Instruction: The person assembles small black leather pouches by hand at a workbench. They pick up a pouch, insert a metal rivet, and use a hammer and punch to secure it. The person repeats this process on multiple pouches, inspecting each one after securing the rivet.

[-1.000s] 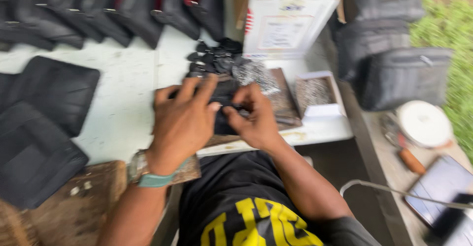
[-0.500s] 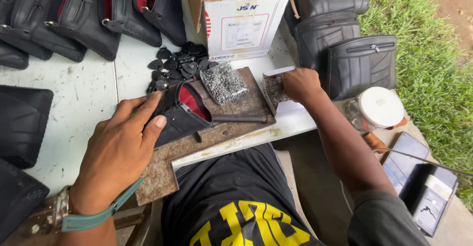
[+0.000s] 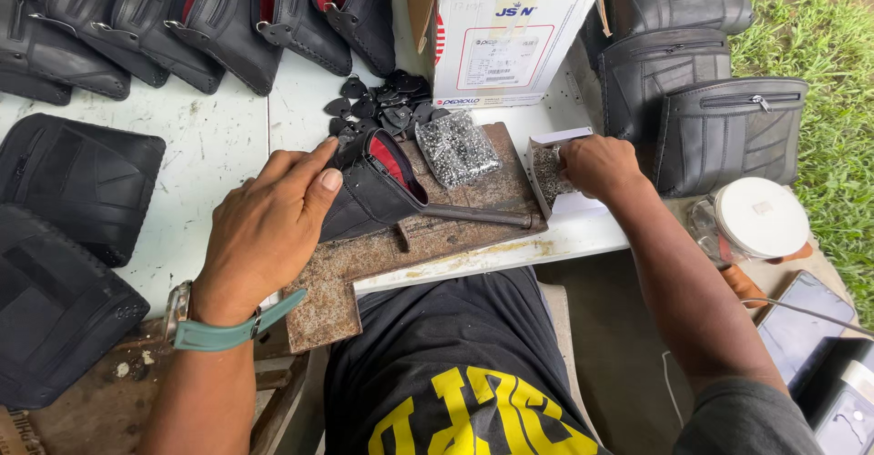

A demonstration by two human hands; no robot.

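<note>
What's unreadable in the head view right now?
- Right hand fingertips: buried in the small box, so any pick is hidden.
- Small box contents: too small to identify.
- Pouch left end: covered by the left hand.
- Carton interior: cut off by the top edge.

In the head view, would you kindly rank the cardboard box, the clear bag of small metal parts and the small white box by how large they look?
1. Cardboard box, plainly largest.
2. Clear bag of small metal parts.
3. Small white box, partly covered by the right hand, so its rank against the bag is unsure.
</note>
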